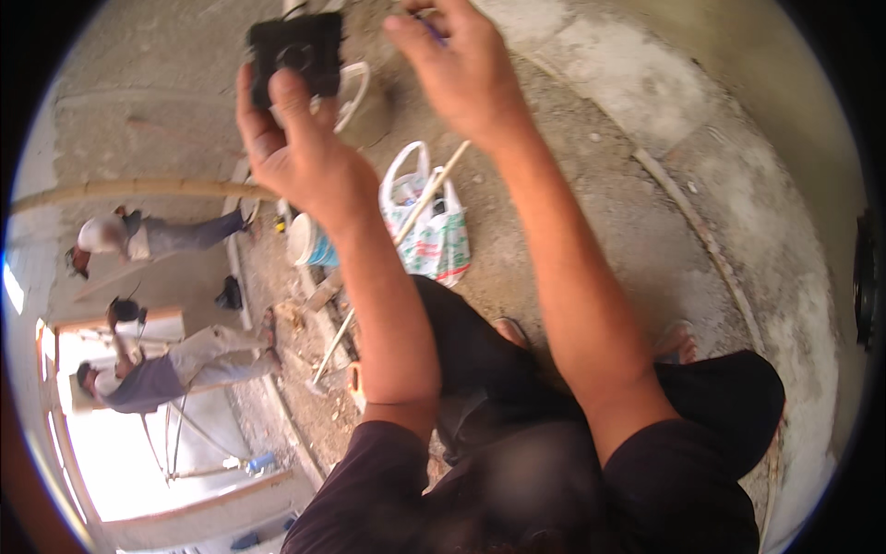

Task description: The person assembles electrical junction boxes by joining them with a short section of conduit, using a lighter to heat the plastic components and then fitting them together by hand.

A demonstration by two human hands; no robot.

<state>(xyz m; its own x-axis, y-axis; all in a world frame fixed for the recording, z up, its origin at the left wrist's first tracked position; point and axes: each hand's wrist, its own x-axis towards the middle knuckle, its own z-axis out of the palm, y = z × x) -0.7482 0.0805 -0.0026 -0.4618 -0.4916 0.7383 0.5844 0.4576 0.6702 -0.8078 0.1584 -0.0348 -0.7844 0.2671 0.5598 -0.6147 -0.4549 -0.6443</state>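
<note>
My left hand (300, 152) is raised at the upper left, its fingers closed around a black square box (318, 42). The box has a round part on its face, and my thumb presses near it. A thin dark wire stands up from its top edge. My right hand (466, 78), apart from the box and to its right, pinches a thin blue-purple object (431, 30), too small to name. The picture's top edge cuts off part of that hand. A white loop (360, 92) shows behind the left fingers; I cannot make out what it belongs to.
On the rough dirt floor stand a white plastic bag (452, 245) with a stick (434, 189) across it and a blue-and-white bucket (302, 242). A long-handled tool (332, 351) lies left of my forearm. Two people (171, 235) are farther left. A concrete ledge (729, 222) curves along the right.
</note>
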